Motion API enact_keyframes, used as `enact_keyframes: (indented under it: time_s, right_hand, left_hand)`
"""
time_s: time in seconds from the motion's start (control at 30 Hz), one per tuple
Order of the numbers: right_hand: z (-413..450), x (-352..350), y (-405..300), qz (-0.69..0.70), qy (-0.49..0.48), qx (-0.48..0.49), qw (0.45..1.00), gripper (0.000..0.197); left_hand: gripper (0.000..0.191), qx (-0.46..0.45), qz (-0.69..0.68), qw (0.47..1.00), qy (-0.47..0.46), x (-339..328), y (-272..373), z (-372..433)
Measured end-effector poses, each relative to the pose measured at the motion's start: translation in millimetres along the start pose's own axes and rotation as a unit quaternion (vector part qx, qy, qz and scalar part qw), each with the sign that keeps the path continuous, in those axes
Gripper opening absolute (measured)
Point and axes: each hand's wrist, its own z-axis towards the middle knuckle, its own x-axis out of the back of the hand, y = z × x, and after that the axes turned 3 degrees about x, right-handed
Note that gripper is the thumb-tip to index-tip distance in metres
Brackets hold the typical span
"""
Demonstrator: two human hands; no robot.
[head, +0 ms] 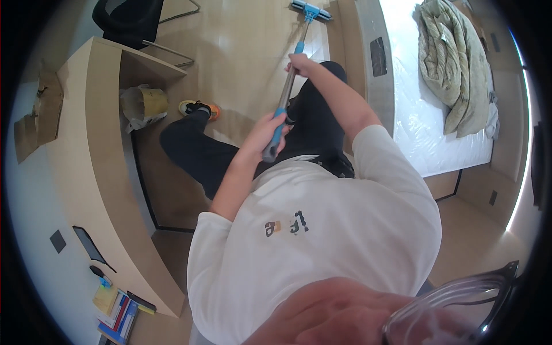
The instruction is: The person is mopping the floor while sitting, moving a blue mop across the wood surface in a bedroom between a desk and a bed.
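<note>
A flat mop with a steel handle [287, 92] and blue grips slants away in front of my body. Its blue-and-grey mop head [311, 11] rests on the floor at the top of the view, close to the bed base. My left hand [269, 133] wraps the lower blue grip near the handle's dark end cap. Farther up, my right hand [299, 64] grasps the shaft just below the upper blue grip. The handle passes over my right leg in dark trousers.
A desk [103, 142] runs along the left, with a bag-lined bin [146, 105] under it. A black chair [129, 21] stands beyond. On the right, a bed with a plastic-covered mattress [414, 129] carries a crumpled quilt [453, 69]. Books [120, 315] sit lower left.
</note>
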Motion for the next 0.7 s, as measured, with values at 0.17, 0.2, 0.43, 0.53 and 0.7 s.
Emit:
enact_keyframes:
  time_s: [0.17, 0.2, 0.43, 0.53, 0.7]
  right_hand:
    - [-17.0, -64.5, 87.1, 0.143, -0.126, -0.103, 0.976, 0.024]
    - [-42.6, -106.7, 111.5, 0.047, -0.079, -0.059, 0.994, 0.030]
    - [-240.2, -211.9, 169.7, 0.055, -0.379, -0.312, 0.870, 0.032]
    - [-286.4, -216.0, 149.8, 0.044, -0.298, -0.329, 0.895, 0.037]
    - [-244.9, -195.1, 167.3, 0.040, -0.163, -0.141, 0.976, 0.048]
  left_hand:
    - [0.035, 0.057, 0.026, 0.997, 0.046, 73.1, -28.4, -91.5]
    - [0.032, 0.080, 0.046, 0.993, 0.067, 90.4, -31.2, -128.6]
    - [0.053, 0.202, 0.269, 0.915, 0.225, 105.2, -54.6, -348.1]
    - [0.054, 0.227, 0.207, 0.920, 0.242, 92.4, -58.8, -371.8]
    - [0.071, 0.207, 0.194, 0.941, 0.186, 98.9, -50.2, -306.4]
